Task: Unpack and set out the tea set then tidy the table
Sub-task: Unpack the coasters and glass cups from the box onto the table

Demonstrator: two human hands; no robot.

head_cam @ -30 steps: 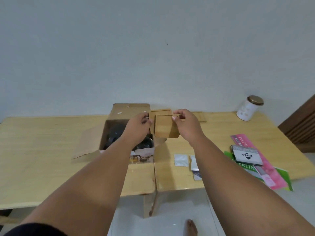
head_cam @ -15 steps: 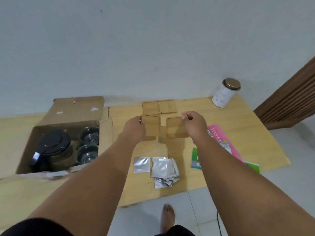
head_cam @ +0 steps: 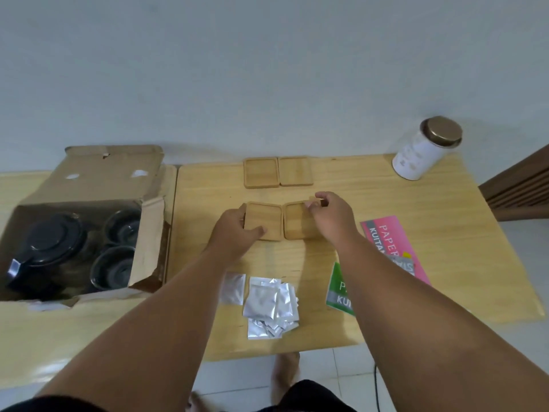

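Two square wooden coasters [head_cam: 262, 176] [head_cam: 296, 171] lie side by side at the back of the wooden table [head_cam: 439, 263]. Two more lie in front of them, flat on the table. My left hand [head_cam: 236, 230] grips the left coaster [head_cam: 265, 219] by its left edge. My right hand [head_cam: 331, 215] pinches the far right corner of the right coaster [head_cam: 297, 223]. To the left, an open cardboard box [head_cam: 89, 185] holds a black-lidded teapot [head_cam: 49, 248] and two glass cups [head_cam: 123, 226] [head_cam: 114, 267].
Several silver foil sachets [head_cam: 269, 301] lie near the table's front edge. Pink [head_cam: 389, 242] and green [head_cam: 338, 289] leaflets lie to the right under my right arm. A white tin with a bronze lid [head_cam: 424, 148] stands at the back right. A wooden slatted panel [head_cam: 523, 185] borders the right.
The view has swung right and down from the box. My hands have split the two held coasters apart and lowered them onto the table in front of the first pair.
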